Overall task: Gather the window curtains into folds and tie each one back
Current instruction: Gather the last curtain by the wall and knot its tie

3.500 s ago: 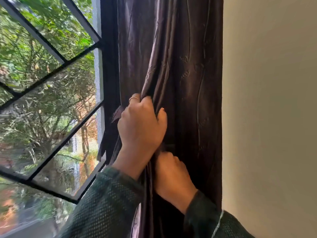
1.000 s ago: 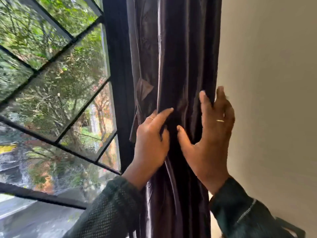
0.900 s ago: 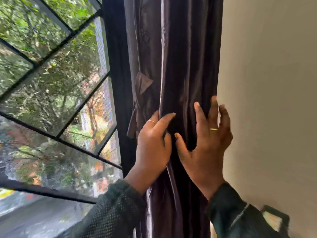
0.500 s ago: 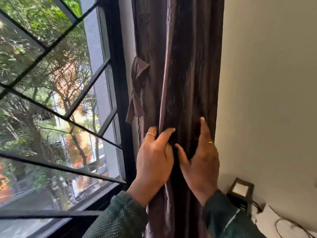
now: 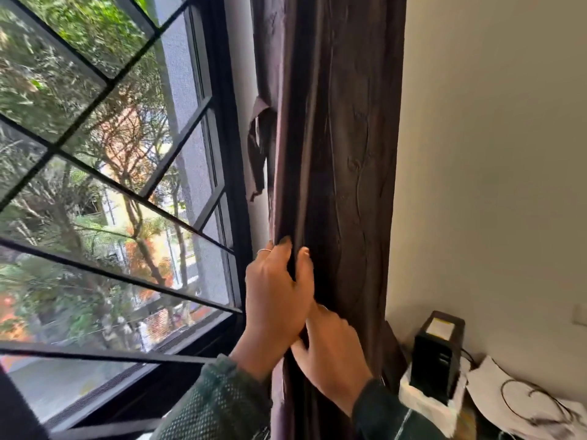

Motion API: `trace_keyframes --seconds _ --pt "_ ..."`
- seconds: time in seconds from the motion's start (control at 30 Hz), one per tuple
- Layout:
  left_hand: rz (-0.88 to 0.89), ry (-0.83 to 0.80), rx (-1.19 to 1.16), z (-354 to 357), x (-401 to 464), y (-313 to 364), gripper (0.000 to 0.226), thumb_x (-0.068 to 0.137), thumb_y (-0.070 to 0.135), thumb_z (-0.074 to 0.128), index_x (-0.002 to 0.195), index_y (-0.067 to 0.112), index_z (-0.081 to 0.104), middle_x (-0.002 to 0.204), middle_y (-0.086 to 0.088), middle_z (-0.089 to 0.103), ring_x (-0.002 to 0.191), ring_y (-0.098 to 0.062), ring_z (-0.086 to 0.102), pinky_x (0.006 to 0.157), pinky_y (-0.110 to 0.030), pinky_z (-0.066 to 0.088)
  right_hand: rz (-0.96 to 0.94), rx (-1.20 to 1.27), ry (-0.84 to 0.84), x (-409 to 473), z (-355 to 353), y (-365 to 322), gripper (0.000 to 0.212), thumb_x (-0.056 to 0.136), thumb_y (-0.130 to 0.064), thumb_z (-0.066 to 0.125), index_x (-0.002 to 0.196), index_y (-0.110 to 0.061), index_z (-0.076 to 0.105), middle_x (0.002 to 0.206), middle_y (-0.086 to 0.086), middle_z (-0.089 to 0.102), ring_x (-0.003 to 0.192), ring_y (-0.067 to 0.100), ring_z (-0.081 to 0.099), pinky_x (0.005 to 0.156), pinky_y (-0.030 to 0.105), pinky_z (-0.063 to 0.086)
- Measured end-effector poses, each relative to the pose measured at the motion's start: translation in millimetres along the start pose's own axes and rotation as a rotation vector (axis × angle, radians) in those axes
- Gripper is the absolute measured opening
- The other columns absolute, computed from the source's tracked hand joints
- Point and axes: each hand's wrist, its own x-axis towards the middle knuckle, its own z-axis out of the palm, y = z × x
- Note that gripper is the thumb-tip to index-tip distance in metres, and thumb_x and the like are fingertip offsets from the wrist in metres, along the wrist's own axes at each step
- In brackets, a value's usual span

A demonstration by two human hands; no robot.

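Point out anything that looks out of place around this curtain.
The tie-back strip dangles loose at the left edge of the gathered curtain, wrapped round nothing, while the left hand and right hand grip the folds lower down.

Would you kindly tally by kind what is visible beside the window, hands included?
Dark brown gathered fabric curtain: 1
Hands, left hand and right hand, both gripping the curtain: 2
Thin rings, on the left hand: 1
Black rectangular box: 1
Total: 5
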Motion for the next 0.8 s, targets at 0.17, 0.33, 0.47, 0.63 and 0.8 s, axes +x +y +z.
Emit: trace_keyframes --seconds 0.17,0.33,0.47,0.63,0.8 --pt "0.024 0.059 0.065 -5 9 -21 0.025 0.083 0.008 0.043 0.059 0.005 0.046 0.054 -0.012 0.05 0.046 -0.021 0.042 0.054 -0.016 0.019 -0.186 0.174 0.296 7 -27 0 0.073 0.08 -0.045 0.057 0.144 -0.024 0.029 0.131 0.003 0.047 0.117 0.016 0.044 0.099 0.027 0.039" --pt "0.06 0.07 0.066 -9 9 -31 0.026 0.083 0.008 0.04 0.058 0.003 0.043 0.053 -0.01 0.043 0.05 -0.015 0.03 0.054 -0.021 0.012 0.221 0.41 0.672 49 -68 20 0.079 0.075 -0.032 0.075 0.141 -0.016 0.034 0.127 0.0 0.047 0.116 0.014 0.044 0.1 0.029 0.039" --pt "0.064 0.055 0.038 -5 5 -31 0.028 0.084 0.017 0.033 0.06 0.007 0.042 0.059 0.002 0.035 0.047 -0.017 0.03 0.052 -0.022 0.019 0.193 0.571 0.366 57 -78 18 0.031 0.078 -0.009 0.07 0.107 -0.015 0.063 0.082 -0.003 0.064 0.077 0.016 0.064 0.074 0.022 0.053" --pt "0.104 0.062 0.008 -3 4 -26 0.021 0.084 0.015 0.035 0.064 0.018 0.034 0.058 0.005 0.032 0.046 -0.013 0.027 0.052 -0.02 0.017 0.145 0.418 0.188 39 -48 -1 0.036 0.077 -0.003 0.06 0.112 -0.01 0.062 0.103 0.012 0.07 0.099 0.028 0.065 0.085 0.031 0.052" --pt "0.117 0.062 -0.034 -4 2 -16 0.025 0.087 0.011 0.04 0.062 0.016 0.039 0.059 0.02 0.026 0.051 0.007 0.027 0.053 -0.003 0.026 0.179 0.003 -0.012 20 -24 -18 0.036 0.085 -0.016 0.054 0.12 -0.02 0.053 0.109 0.01 0.066 0.103 0.034 0.061 0.084 0.038 0.051"
